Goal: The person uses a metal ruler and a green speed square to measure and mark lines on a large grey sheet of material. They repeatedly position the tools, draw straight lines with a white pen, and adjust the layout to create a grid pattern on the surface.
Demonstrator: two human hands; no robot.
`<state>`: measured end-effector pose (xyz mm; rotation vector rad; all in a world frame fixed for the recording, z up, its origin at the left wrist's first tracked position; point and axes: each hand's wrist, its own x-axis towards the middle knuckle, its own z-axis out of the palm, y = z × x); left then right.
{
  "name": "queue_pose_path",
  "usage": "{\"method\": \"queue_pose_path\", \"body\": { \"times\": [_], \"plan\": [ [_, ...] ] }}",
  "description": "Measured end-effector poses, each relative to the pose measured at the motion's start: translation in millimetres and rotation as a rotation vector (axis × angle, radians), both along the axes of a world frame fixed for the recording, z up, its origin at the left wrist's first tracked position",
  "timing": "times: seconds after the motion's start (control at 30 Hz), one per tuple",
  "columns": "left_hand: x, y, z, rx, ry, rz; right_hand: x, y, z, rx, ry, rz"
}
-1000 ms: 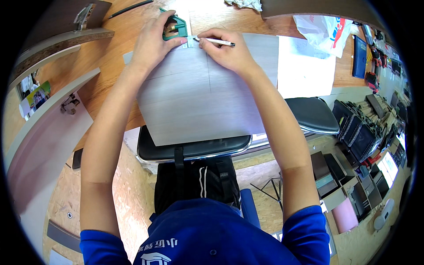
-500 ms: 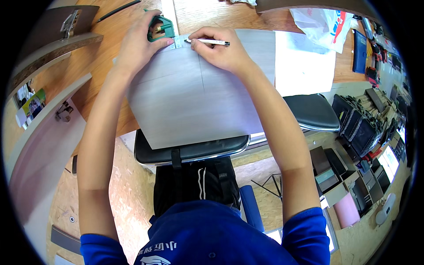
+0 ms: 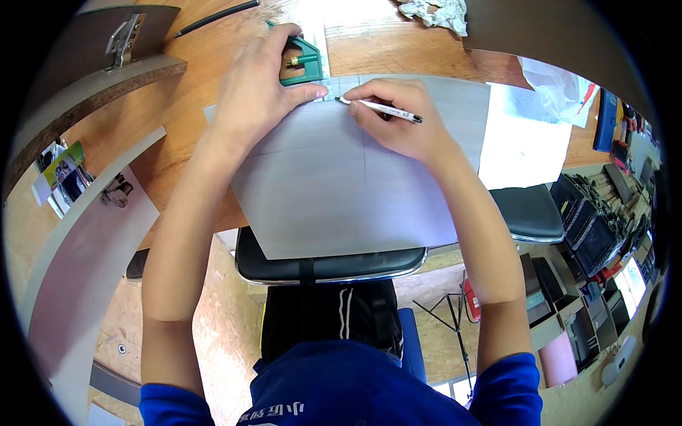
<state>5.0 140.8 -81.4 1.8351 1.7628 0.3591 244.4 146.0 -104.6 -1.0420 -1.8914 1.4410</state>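
If our left hand, clasping the upper-centre green square, slackens, the pen our right hand pinches could stray.

Open lane over the near middle of the grey panel, squarely between the forearms! Toward its far edge, traffic: left hand on the green square, right hand with the pen; beyond its far right corner, a brown board bars passage.
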Motion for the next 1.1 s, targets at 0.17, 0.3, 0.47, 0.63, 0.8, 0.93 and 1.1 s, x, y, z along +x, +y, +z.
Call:
{"method": "queue_pose_path", "body": {
  "times": [0.17,0.3,0.47,0.63,0.8,0.93,1.1],
  "plan": [
    [-3.1,-0.7,-4.0,0.020,0.015,-0.016,0.6,1.0,1.0,0.005,-0.046,0.035],
    [-2.2,1.5,0.3,-0.031,0.006,-0.008,0.1,1.0,3.4,0.023,-0.072,0.034],
    [-3.0,0.7,-0.8,0.001,0.019,-0.018,-0.6,3.2,5.9,0.013,-0.084,0.051],
    [-2.3,-0.6,-3.9,0.024,0.034,-0.032,-3.0,2.3,3.4,0.019,-0.048,0.010],
    [-3.0,-1.5,-7.4,0.021,0.001,-0.022,-1.2,3.1,4.2,0.017,-0.097,0.041],
    [-5.3,-2.1,-8.8,0.038,-0.018,-0.034,-1.2,3.8,6.4,0.011,-0.091,0.060],
    [-4.9,-1.5,-8.8,0.022,0.006,-0.038,-3.7,2.2,4.8,0.006,-0.051,0.012]
  ]
}}
